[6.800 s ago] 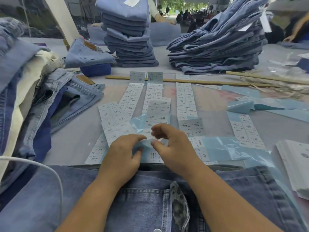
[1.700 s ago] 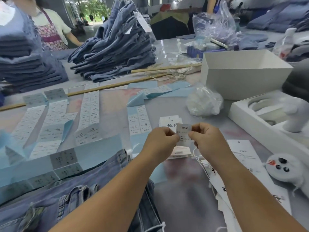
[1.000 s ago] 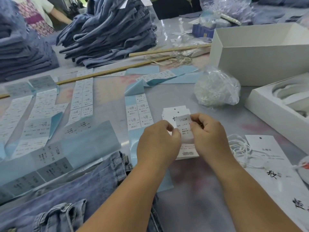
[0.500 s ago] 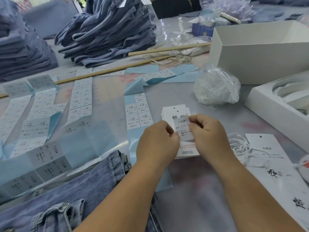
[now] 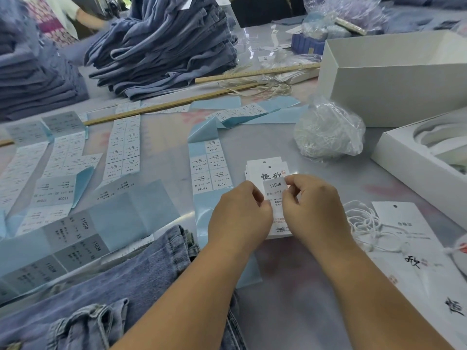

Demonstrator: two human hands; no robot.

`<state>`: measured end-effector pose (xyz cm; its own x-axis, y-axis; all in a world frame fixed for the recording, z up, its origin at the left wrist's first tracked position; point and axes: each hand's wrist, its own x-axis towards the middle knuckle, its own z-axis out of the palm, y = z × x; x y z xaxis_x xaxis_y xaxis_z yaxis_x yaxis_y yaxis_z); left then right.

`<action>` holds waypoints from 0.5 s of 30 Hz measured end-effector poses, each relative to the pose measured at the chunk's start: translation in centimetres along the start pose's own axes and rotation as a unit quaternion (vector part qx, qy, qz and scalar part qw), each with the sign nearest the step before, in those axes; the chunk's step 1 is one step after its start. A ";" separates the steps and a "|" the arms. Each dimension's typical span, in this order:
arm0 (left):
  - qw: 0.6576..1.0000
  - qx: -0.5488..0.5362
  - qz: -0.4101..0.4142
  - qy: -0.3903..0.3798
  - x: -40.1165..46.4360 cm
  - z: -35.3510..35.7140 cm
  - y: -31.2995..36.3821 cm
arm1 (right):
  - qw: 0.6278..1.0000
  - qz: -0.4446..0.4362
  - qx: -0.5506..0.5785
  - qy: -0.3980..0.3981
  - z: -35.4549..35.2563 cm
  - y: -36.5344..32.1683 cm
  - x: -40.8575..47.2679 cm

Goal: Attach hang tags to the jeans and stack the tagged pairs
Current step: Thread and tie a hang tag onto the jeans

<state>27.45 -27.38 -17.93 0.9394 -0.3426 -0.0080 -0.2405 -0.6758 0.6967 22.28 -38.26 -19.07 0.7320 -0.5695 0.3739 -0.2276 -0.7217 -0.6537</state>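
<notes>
My left hand and right hand pinch a small white printed size sticker over the white hang-tag stack, so the blue denim jeans nearer me look untagged and unstacked.

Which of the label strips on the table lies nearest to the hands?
The short strip just left of the left hand, printed 1103#, with its blue backing folded over at the far end. The other strips lie farther left.

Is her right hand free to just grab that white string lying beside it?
Probably not right away. The right hand is pinching the 1103# sticker together with the left hand. The string lies uncovered on the table just right of it, so nothing else blocks it.
</notes>
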 end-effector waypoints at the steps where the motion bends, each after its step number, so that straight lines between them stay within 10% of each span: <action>1: 1.000 -0.001 0.000 0.001 0.0 0.0 0.0 | 1.000 -0.011 -0.019 0.000 0.1 0.0 -0.1; 15: 1.000 0.000 0.006 -0.003 0.0 0.0 0.1 | 0.989 0.008 -0.143 -0.034 0.1 0.4 0.1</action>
<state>27.43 -27.41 -17.88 0.9352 -0.3541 -0.0048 -0.2509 -0.6721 0.6967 22.31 -38.58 -19.37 0.7663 -0.5612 0.3127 -0.4049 -0.7998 -0.4431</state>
